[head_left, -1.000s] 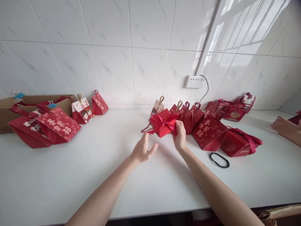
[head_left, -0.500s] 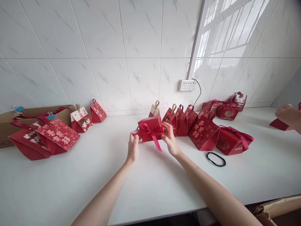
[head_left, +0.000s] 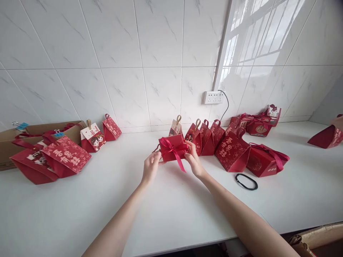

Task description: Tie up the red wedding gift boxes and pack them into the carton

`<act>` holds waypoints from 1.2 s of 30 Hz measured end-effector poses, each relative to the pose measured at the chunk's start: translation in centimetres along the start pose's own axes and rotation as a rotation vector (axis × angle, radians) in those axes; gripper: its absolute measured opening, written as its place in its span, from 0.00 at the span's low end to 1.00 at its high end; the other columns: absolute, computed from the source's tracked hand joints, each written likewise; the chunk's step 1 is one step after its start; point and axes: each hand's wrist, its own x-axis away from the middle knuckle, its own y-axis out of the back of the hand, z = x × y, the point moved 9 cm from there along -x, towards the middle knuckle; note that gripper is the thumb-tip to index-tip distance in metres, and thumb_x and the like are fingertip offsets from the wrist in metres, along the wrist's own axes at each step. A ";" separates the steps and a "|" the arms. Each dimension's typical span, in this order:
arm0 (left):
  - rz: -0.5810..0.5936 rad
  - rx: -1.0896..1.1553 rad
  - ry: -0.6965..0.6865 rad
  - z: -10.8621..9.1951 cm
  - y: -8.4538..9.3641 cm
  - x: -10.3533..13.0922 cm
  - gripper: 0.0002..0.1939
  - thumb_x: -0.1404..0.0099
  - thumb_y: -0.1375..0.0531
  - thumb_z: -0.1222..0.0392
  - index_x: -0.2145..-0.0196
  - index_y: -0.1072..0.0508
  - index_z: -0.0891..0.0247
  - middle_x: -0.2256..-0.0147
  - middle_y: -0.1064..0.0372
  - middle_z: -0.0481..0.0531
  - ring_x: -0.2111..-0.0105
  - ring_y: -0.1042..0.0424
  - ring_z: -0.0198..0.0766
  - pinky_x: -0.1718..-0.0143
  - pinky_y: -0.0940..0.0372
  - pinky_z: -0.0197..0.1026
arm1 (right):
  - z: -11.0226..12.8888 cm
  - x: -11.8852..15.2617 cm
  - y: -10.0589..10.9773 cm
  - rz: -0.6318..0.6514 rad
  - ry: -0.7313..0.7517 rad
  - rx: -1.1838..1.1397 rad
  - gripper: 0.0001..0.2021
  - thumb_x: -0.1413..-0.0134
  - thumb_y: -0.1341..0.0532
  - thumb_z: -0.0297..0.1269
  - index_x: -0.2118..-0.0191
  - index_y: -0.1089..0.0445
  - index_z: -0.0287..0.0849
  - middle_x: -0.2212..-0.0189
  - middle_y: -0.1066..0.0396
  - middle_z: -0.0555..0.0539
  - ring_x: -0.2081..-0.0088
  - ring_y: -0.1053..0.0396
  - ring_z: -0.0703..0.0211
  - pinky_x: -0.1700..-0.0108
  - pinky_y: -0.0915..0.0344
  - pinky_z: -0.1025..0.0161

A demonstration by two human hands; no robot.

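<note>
A red gift box (head_left: 167, 155) with a glossy ribbon bow (head_left: 173, 148) on its front is held between both hands, above the white table (head_left: 171, 207). My left hand (head_left: 150, 167) grips its left side, and a thin dark cord end shows beside those fingers. On the right side my right hand (head_left: 193, 159) holds the box, thumb in front and fingers at the upper edge. Just behind it stands a small box with a cream top (head_left: 176, 128). A row of red boxes with loop handles (head_left: 207, 141) stands to its right.
More red boxes (head_left: 65, 155) stand at the left before a cardboard box (head_left: 6, 146) with blue clips. At the right are a ribboned box (head_left: 264, 160), a black loop (head_left: 246, 181) and another red box (head_left: 325, 137). A power strip (head_left: 213, 97) is on the wall.
The held box has turned slightly, and my left hand has shifted a little down and left. At the far right, the other person's hand has mostly left the red box, which now shows more fully.
</note>
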 end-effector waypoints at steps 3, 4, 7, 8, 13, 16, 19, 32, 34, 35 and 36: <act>0.034 -0.017 0.023 0.1 -0.3 0.0 0.21 0.48 0.39 0.43 0.79 0.35 0.66 0.66 0.32 0.54 0.64 0.31 0.39 0.64 0.27 0.43 | 0.1 0.0 0.0 0.007 0.009 0.007 0.23 0.51 0.46 0.41 0.47 0.50 0.48 0.45 0.45 0.42 0.42 0.47 0.48 0.47 0.41 0.45; 0.042 -0.015 0.027 0.1 -0.4 0.0 0.21 0.49 0.38 0.44 0.79 0.35 0.66 0.64 0.31 0.55 0.65 0.31 0.39 0.64 0.27 0.43 | 0.0 -0.1 0.0 0.003 0.004 0.001 0.23 0.51 0.46 0.41 0.48 0.49 0.48 0.45 0.45 0.42 0.42 0.47 0.48 0.46 0.41 0.45; 0.027 -0.010 0.032 -0.1 -0.4 0.0 0.20 0.50 0.36 0.45 0.78 0.33 0.67 0.64 0.31 0.54 0.68 0.30 0.37 0.63 0.27 0.44 | -0.3 -0.2 0.1 -0.027 -0.040 -0.044 0.22 0.51 0.46 0.41 0.49 0.48 0.49 0.46 0.45 0.43 0.43 0.45 0.50 0.46 0.42 0.46; 0.011 -0.017 0.032 -0.1 -0.2 0.0 0.20 0.51 0.36 0.45 0.77 0.32 0.67 0.66 0.31 0.53 0.69 0.31 0.36 0.63 0.27 0.44 | -0.5 -0.2 0.2 -0.039 -0.065 -0.065 0.21 0.51 0.46 0.41 0.50 0.48 0.49 0.46 0.45 0.43 0.44 0.44 0.50 0.46 0.42 0.46; -0.053 -0.065 0.046 0.0 0.3 -0.1 0.22 0.54 0.35 0.43 0.75 0.30 0.68 0.68 0.31 0.52 0.71 0.30 0.37 0.66 0.27 0.42 | -1.7 -0.3 0.2 -0.067 -0.180 -0.115 0.18 0.51 0.46 0.42 0.53 0.46 0.51 0.48 0.43 0.46 0.50 0.38 0.55 0.47 0.40 0.50; -0.074 -0.094 0.078 0.2 0.5 -0.1 0.23 0.56 0.34 0.43 0.76 0.30 0.67 0.64 0.30 0.53 0.70 0.28 0.39 0.66 0.28 0.41 | -2.0 -0.3 0.2 -0.061 -0.209 -0.097 0.16 0.50 0.46 0.42 0.54 0.46 0.50 0.50 0.42 0.45 0.55 0.36 0.57 0.50 0.36 0.50; -0.091 -0.117 0.086 0.1 0.6 -0.1 0.22 0.56 0.34 0.43 0.76 0.31 0.66 0.62 0.30 0.54 0.70 0.27 0.40 0.66 0.29 0.40 | -2.2 -0.3 0.1 -0.050 -0.237 -0.088 0.16 0.50 0.46 0.42 0.54 0.46 0.50 0.51 0.43 0.45 0.57 0.35 0.57 0.56 0.33 0.52; -0.061 -0.154 0.039 0.6 0.9 -0.3 0.20 0.52 0.35 0.44 0.74 0.29 0.66 0.62 0.29 0.56 0.70 0.28 0.38 0.64 0.28 0.43 | -2.4 -0.2 0.0 -0.031 -0.255 -0.096 0.14 0.48 0.48 0.41 0.54 0.45 0.50 0.56 0.40 0.47 0.62 0.35 0.59 0.65 0.31 0.59; -0.060 -0.143 0.023 0.6 0.8 -0.4 0.20 0.52 0.35 0.44 0.74 0.29 0.66 0.62 0.29 0.57 0.69 0.29 0.39 0.65 0.28 0.43 | -2.5 -0.2 0.1 -0.034 -0.259 -0.096 0.14 0.48 0.48 0.41 0.54 0.45 0.50 0.57 0.40 0.47 0.63 0.35 0.59 0.66 0.31 0.59; -0.057 -0.139 0.020 0.6 0.8 -0.4 0.20 0.52 0.35 0.44 0.74 0.29 0.66 0.62 0.29 0.57 0.68 0.29 0.40 0.65 0.28 0.43 | -2.5 -0.2 0.1 -0.035 -0.262 -0.096 0.14 0.48 0.48 0.41 0.55 0.45 0.50 0.57 0.40 0.47 0.63 0.35 0.59 0.66 0.32 0.60; -0.055 -0.136 0.020 0.6 0.7 -0.4 0.20 0.52 0.35 0.44 0.75 0.30 0.66 0.62 0.29 0.57 0.68 0.29 0.40 0.65 0.28 0.43 | -2.5 -0.1 0.1 -0.036 -0.264 -0.096 0.14 0.48 0.48 0.41 0.55 0.45 0.50 0.57 0.40 0.48 0.63 0.35 0.59 0.66 0.32 0.60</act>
